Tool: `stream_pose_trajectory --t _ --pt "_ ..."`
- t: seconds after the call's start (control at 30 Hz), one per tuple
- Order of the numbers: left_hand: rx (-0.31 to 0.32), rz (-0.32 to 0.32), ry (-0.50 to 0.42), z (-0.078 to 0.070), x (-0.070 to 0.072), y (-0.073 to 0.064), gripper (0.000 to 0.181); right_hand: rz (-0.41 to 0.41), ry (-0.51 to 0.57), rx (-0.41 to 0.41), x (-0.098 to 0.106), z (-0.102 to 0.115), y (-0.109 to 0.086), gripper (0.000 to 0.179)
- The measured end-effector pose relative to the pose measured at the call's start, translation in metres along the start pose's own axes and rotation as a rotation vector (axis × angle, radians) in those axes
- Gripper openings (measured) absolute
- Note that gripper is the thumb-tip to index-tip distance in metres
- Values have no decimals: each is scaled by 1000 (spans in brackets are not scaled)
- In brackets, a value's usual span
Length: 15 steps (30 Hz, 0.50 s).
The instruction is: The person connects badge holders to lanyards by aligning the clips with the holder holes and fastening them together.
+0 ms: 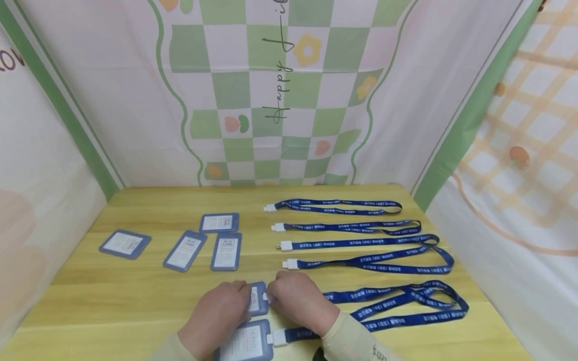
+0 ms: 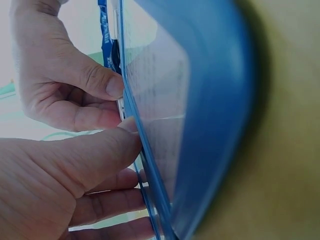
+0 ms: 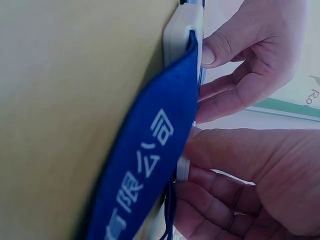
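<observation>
My left hand (image 1: 221, 313) grips a blue-framed badge holder (image 1: 258, 307) by its left side, near the table's front. At that holder's right edge, my right hand (image 1: 300, 301) pinches the white lanyard clip (image 3: 183, 169), mostly hidden by the fingers in the head view. From under this hand a navy lanyard (image 1: 347, 296) runs right. Closer to me, a second badge holder (image 1: 246, 343) lies joined to another white clip (image 1: 280, 337) and its strap (image 3: 145, 150). Both hands meet beside the holders in the left wrist view, thumbs (image 2: 116, 86) close together.
Farther back on the wooden table (image 1: 135, 291) lie several badge holders, among them one at far left (image 1: 125, 244) and one turned sideways (image 1: 220, 222). Several navy lanyards (image 1: 352, 226) are laid in rows at right, clips facing left. A patterned cloth (image 1: 271, 140) hangs behind.
</observation>
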State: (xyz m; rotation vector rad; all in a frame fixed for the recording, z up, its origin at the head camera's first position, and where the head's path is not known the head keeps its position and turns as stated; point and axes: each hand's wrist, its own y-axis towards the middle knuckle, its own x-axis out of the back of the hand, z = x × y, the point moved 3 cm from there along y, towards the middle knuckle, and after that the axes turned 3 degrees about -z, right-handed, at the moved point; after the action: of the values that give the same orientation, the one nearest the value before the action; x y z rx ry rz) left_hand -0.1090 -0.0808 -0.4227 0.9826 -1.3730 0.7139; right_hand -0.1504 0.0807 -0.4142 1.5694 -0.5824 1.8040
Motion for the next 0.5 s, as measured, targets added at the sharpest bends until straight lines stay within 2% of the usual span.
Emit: stream_pose_trajectory --t 0.5 --pt "-2 7 0 1 1 -1 46 53 38 -20 -1 -3 0 10"
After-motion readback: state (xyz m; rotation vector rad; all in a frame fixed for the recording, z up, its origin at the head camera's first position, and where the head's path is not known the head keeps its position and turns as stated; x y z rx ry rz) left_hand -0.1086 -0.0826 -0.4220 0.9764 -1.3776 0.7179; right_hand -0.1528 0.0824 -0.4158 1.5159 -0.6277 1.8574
